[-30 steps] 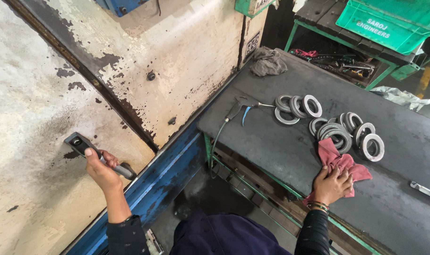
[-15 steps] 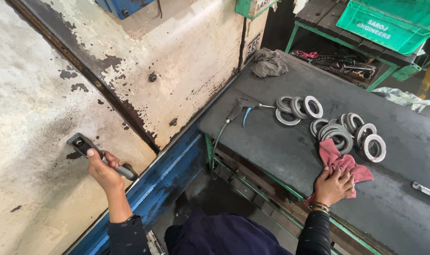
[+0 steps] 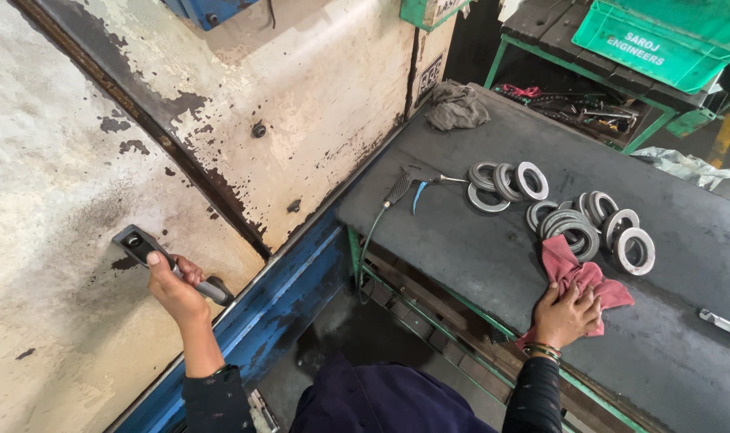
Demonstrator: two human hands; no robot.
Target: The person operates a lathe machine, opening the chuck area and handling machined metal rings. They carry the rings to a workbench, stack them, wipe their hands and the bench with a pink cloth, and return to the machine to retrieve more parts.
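Down low, the black handle [image 3: 172, 265] on the worn cream machine panel [image 3: 68, 208] sits gripped in the left hand [image 3: 176, 290]. Across on the dark table [image 3: 477, 248], the right hand [image 3: 567, 314] presses flat, fingers spread, on a red rag [image 3: 577, 277], just beside grey metal rings [image 3: 569, 216].

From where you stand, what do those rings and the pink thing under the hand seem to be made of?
The rings look like metal: grey, with a dull sheen on the flat faces. The pink rag under the right hand looks like soft woven cloth, since it lies crumpled in folds.
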